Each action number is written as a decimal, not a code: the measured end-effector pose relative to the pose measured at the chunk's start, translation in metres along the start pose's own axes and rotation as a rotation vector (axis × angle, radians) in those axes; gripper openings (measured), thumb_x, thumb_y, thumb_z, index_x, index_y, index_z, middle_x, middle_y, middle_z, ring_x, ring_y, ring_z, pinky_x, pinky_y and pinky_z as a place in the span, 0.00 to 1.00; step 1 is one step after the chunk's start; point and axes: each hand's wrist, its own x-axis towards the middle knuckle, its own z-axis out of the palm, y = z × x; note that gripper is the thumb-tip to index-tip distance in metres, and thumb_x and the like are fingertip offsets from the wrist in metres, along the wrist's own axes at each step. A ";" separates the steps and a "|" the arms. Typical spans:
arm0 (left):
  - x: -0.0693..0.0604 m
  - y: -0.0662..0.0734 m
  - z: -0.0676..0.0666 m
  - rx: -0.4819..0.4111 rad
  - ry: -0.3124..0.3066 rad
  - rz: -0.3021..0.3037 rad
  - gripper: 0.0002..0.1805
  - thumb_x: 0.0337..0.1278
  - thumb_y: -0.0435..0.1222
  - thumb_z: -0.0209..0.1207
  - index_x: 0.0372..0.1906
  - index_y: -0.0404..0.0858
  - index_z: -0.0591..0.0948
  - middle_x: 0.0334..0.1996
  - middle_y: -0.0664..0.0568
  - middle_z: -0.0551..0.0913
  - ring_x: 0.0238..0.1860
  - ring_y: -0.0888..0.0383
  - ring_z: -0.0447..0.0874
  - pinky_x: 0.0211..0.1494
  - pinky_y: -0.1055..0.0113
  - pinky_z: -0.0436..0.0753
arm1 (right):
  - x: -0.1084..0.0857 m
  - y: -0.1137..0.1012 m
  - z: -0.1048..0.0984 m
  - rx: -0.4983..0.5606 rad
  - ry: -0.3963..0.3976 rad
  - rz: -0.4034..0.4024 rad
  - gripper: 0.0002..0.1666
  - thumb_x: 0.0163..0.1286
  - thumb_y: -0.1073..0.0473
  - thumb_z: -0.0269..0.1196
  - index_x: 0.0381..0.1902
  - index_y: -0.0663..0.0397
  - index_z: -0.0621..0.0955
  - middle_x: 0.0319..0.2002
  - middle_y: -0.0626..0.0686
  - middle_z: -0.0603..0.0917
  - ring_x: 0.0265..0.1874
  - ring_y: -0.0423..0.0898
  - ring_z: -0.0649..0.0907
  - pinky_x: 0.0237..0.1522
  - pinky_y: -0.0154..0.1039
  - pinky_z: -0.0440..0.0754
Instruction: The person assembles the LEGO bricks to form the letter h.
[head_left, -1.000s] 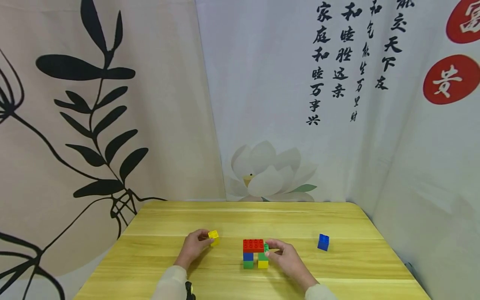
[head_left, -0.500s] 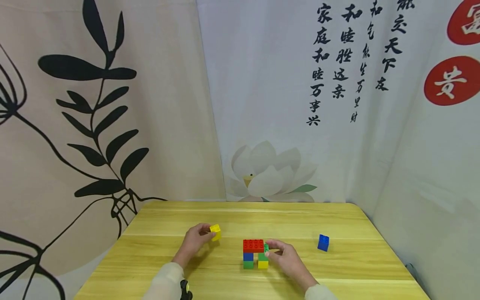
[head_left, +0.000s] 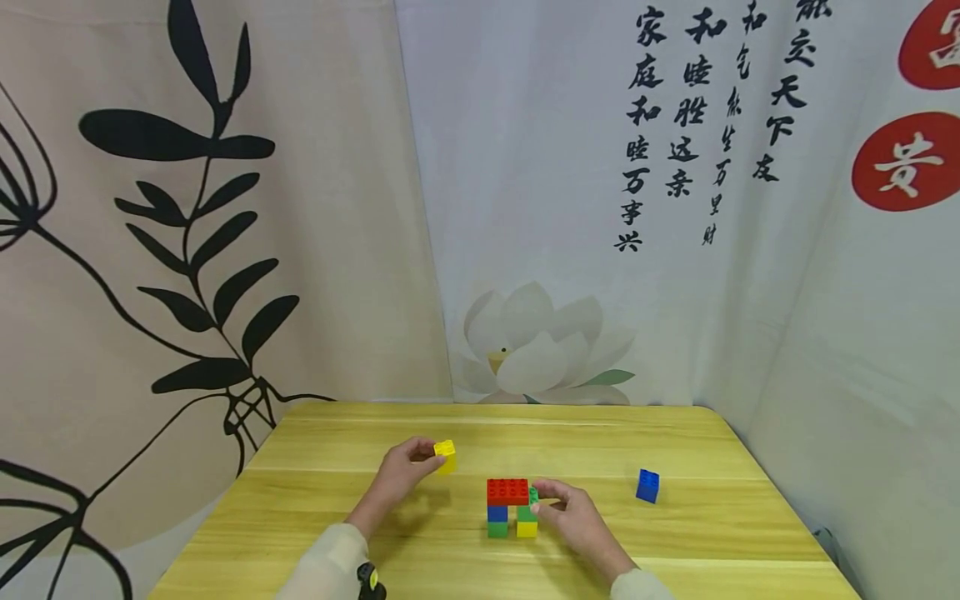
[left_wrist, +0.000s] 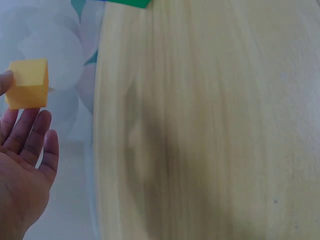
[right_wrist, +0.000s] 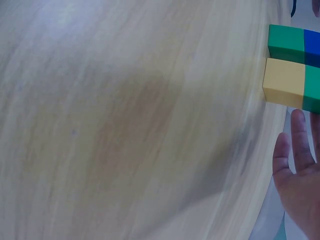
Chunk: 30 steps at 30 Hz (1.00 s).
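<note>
My left hand (head_left: 401,477) pinches a yellow toy brick (head_left: 446,457) above the table; in the left wrist view the thumb and fingertips hold that yellow brick (left_wrist: 27,84) by opposite sides. To its right stands a small brick arch. A red brick (head_left: 507,490) spans two pillars, one of blue (head_left: 497,514) over green (head_left: 497,530), the other of green over yellow (head_left: 527,530). At the arch's right end, my right hand (head_left: 576,521) holds a green brick (head_left: 533,497) between thumb and finger. The right wrist view shows only some fingers (right_wrist: 300,142) beside the pillars.
A loose blue brick (head_left: 647,486) lies on the wooden table (head_left: 600,442), right of the right hand. Behind the table hangs a printed curtain (head_left: 525,208). A dark strap with a yellow spot (head_left: 371,579) is by the left sleeve.
My left hand has lifted the yellow brick and carried it away from me and to the right. The right hand and the arch have stayed in place.
</note>
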 end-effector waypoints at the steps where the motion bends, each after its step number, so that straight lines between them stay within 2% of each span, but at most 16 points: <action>1: 0.000 0.002 0.001 -0.002 -0.002 0.008 0.22 0.59 0.46 0.68 0.51 0.36 0.81 0.43 0.52 0.83 0.46 0.54 0.80 0.47 0.60 0.83 | 0.000 0.000 0.000 0.001 -0.001 0.000 0.26 0.68 0.53 0.67 0.61 0.58 0.78 0.55 0.59 0.81 0.47 0.50 0.81 0.50 0.49 0.80; 6: -0.003 0.013 0.004 -0.043 -0.016 0.033 0.22 0.59 0.44 0.68 0.51 0.34 0.81 0.43 0.50 0.83 0.45 0.53 0.79 0.46 0.61 0.83 | 0.000 0.000 0.001 0.003 -0.003 -0.002 0.26 0.68 0.53 0.67 0.61 0.57 0.79 0.55 0.58 0.81 0.47 0.49 0.81 0.49 0.48 0.80; 13: -0.007 0.023 0.008 -0.014 -0.044 0.052 0.22 0.60 0.45 0.67 0.53 0.35 0.80 0.43 0.50 0.83 0.45 0.53 0.80 0.44 0.64 0.83 | 0.001 0.001 0.001 0.006 -0.002 0.002 0.27 0.68 0.52 0.67 0.61 0.58 0.79 0.55 0.58 0.81 0.46 0.49 0.81 0.48 0.48 0.81; 21: -0.010 0.040 0.013 -0.037 -0.070 0.065 0.18 0.60 0.41 0.68 0.51 0.35 0.81 0.42 0.50 0.84 0.42 0.54 0.80 0.44 0.64 0.83 | 0.002 0.002 0.001 0.009 -0.002 0.004 0.27 0.68 0.53 0.67 0.61 0.59 0.78 0.55 0.58 0.81 0.46 0.49 0.81 0.49 0.47 0.80; 25: -0.012 0.047 0.017 -0.028 -0.083 0.065 0.17 0.63 0.37 0.66 0.52 0.32 0.80 0.43 0.48 0.84 0.43 0.52 0.80 0.44 0.60 0.83 | 0.001 0.002 0.001 0.008 0.000 0.008 0.28 0.68 0.52 0.67 0.62 0.59 0.78 0.55 0.58 0.81 0.47 0.49 0.81 0.50 0.48 0.80; 30: -0.014 0.052 0.019 -0.034 -0.106 0.074 0.19 0.62 0.40 0.67 0.51 0.33 0.80 0.42 0.49 0.84 0.42 0.52 0.80 0.44 0.62 0.83 | 0.001 0.001 0.001 0.016 0.002 0.005 0.28 0.68 0.53 0.67 0.62 0.59 0.78 0.55 0.58 0.81 0.47 0.49 0.81 0.49 0.48 0.80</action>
